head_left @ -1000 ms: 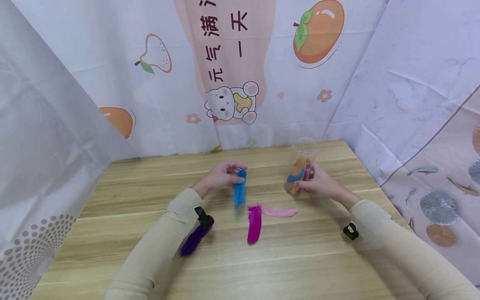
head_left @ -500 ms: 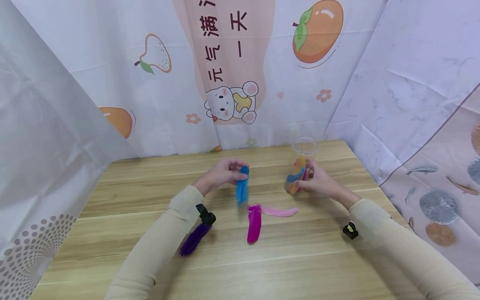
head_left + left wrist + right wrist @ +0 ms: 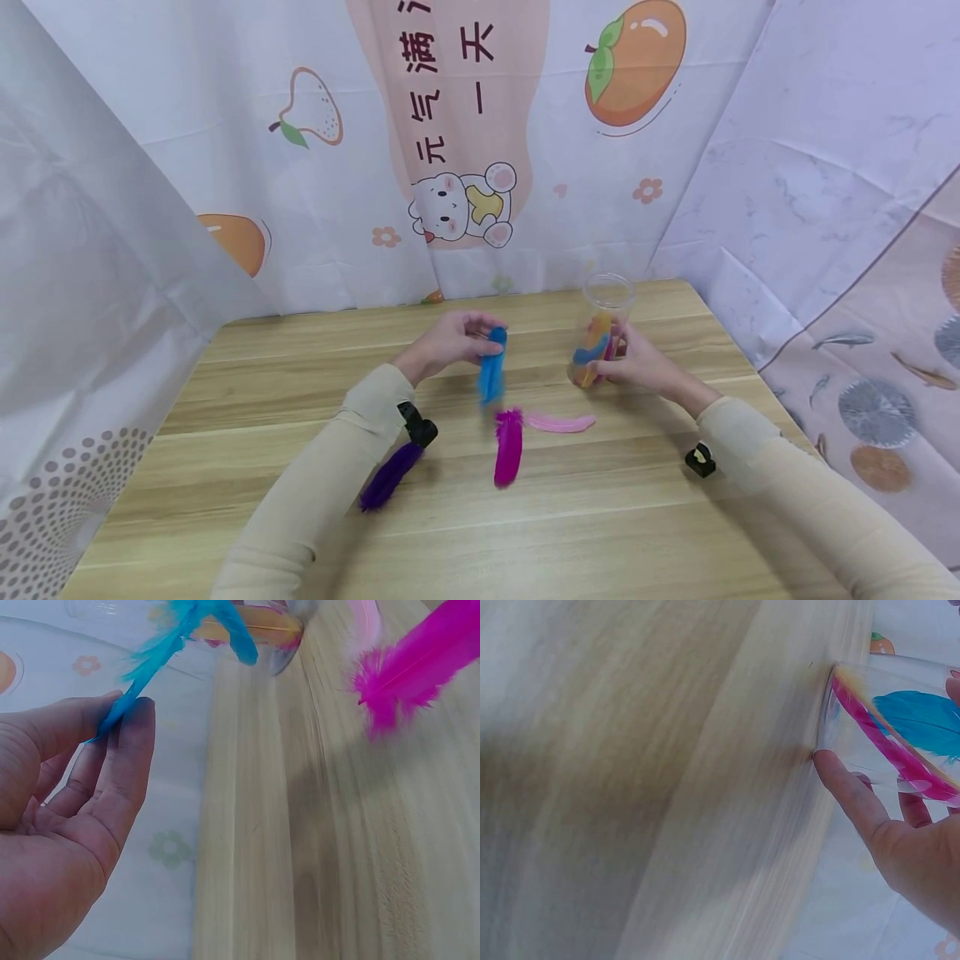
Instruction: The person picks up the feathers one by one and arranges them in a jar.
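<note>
My left hand (image 3: 453, 340) pinches a blue feather (image 3: 492, 377) between thumb and fingertips, above the table left of the cup. In the left wrist view this feather (image 3: 165, 649) slants up from my fingertips. A clear tall cup (image 3: 588, 293) stands upright on the table, and my right hand (image 3: 639, 362) grips its lower right side. Inside the cup are an orange feather (image 3: 599, 331), a blue feather (image 3: 922, 712) and a magenta feather (image 3: 900, 757). In the right wrist view, the thumb (image 3: 847, 787) lies near the cup's base.
A magenta feather (image 3: 509, 450) and a pale pink feather (image 3: 561, 425) lie on the wooden table (image 3: 600, 533) in front of the hands. A purple feather (image 3: 390, 479) lies beside the left forearm. A printed curtain (image 3: 315, 208) hangs behind the table's back edge.
My left hand has shifted right and slightly farther back with the blue feather, closer to the cup. The right hand and the cup have stayed in place.
</note>
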A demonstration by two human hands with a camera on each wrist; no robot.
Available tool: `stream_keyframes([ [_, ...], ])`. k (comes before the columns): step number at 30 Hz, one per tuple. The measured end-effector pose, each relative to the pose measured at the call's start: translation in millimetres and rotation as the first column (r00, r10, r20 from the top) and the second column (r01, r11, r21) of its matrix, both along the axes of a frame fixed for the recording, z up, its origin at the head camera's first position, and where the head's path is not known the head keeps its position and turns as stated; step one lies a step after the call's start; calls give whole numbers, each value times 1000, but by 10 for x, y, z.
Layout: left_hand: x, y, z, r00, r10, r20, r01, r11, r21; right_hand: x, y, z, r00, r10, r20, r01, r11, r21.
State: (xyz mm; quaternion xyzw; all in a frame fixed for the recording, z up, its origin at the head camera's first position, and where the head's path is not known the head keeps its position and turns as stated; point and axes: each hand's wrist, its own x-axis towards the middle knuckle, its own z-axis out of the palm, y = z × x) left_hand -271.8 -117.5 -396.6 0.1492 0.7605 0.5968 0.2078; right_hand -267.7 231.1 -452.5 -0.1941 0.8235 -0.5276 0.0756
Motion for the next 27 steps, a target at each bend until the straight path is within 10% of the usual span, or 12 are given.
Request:
stream_keyframes([
  [27, -23, 204, 209, 995, -66, -73, 69, 997, 31, -5, 14, -1, 1000, 20, -7, -20, 1000, 2],
])
